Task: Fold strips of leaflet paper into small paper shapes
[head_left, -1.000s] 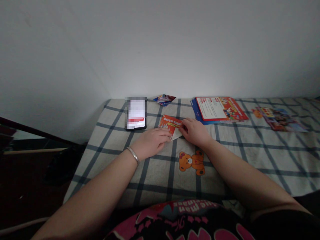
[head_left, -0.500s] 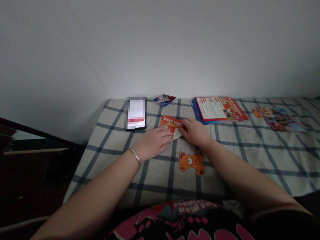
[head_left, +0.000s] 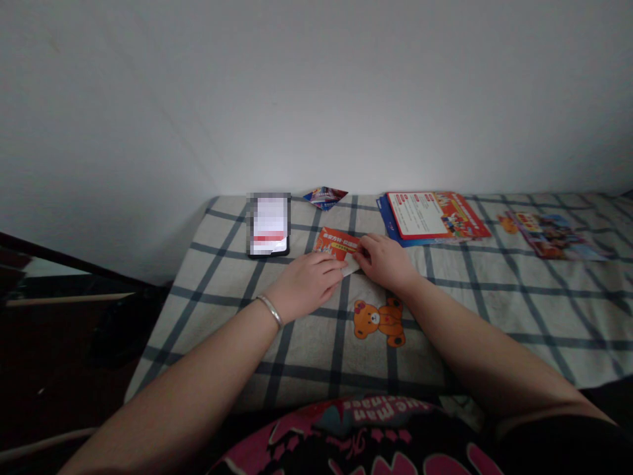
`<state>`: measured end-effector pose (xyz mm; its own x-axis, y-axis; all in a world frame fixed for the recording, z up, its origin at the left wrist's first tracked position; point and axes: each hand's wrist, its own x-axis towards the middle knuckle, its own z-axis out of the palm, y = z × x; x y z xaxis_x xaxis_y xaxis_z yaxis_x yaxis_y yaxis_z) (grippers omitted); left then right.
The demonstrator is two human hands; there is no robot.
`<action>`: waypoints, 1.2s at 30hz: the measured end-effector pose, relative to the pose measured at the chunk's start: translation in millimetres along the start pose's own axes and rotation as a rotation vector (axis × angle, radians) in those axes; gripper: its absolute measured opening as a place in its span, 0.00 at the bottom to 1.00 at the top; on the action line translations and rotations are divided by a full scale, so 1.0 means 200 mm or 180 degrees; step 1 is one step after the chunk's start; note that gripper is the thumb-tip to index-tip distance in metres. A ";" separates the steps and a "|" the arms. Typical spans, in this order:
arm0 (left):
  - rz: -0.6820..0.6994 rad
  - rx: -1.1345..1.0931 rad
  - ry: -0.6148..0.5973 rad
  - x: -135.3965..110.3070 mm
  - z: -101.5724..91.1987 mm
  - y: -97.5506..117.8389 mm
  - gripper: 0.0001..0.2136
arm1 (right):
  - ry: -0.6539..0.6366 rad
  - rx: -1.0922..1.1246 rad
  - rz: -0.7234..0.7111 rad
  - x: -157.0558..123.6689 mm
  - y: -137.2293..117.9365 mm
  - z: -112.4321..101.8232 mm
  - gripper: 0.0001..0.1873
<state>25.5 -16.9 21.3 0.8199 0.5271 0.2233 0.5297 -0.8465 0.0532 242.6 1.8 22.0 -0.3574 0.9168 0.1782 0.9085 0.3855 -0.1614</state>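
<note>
A small folded piece of red-orange printed paper (head_left: 341, 241) lies on the checked cloth between my hands, its white underside showing at the near edge. My left hand (head_left: 309, 282), with a silver bangle at the wrist, rests with outstretched fingers on the paper's near left part. At the paper's right end, my right hand (head_left: 383, 260) has its fingertips closed on the edge. The fingers partly cover the paper, so its full shape is hidden.
A phone (head_left: 270, 224) with a lit screen stands left of the paper. Farther back is a folded blue paper diamond (head_left: 325, 197). To the right lie a stack of printed sheets (head_left: 420, 214) and another colourful leaflet (head_left: 558, 234). The checked cloth (head_left: 306, 356) meets a white wall (head_left: 346, 99).
My left hand has shifted slightly to the right along the paper's near edge. My right hand and the paper look nearly unchanged.
</note>
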 end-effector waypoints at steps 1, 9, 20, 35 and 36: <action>-0.0018 -0.0002 -0.0013 0.00 0.00 0.00 0.10 | 0.0002 -0.0006 0.0000 0.00 0.00 0.00 0.08; 0.0076 0.0034 0.0037 -0.01 0.01 -0.02 0.12 | 0.0007 -0.0045 -0.0002 0.00 0.00 0.00 0.09; 0.0027 0.0005 -0.0098 -0.01 -0.01 -0.01 0.10 | 0.0000 -0.0125 0.0040 0.00 -0.02 -0.01 0.09; 0.0161 -0.0437 -0.0131 -0.02 -0.04 -0.05 0.10 | -0.0102 -0.0100 0.0070 0.00 -0.02 -0.02 0.10; 0.0076 -0.0469 -0.0096 -0.02 -0.04 -0.05 0.10 | -0.0111 -0.0098 0.0075 0.00 -0.02 -0.02 0.10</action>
<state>14.9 -11.6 26.7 0.8392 0.5069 0.1969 0.4743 -0.8594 0.1910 239.7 -0.7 27.4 -0.3427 0.9289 0.1405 0.9228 0.3608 -0.1351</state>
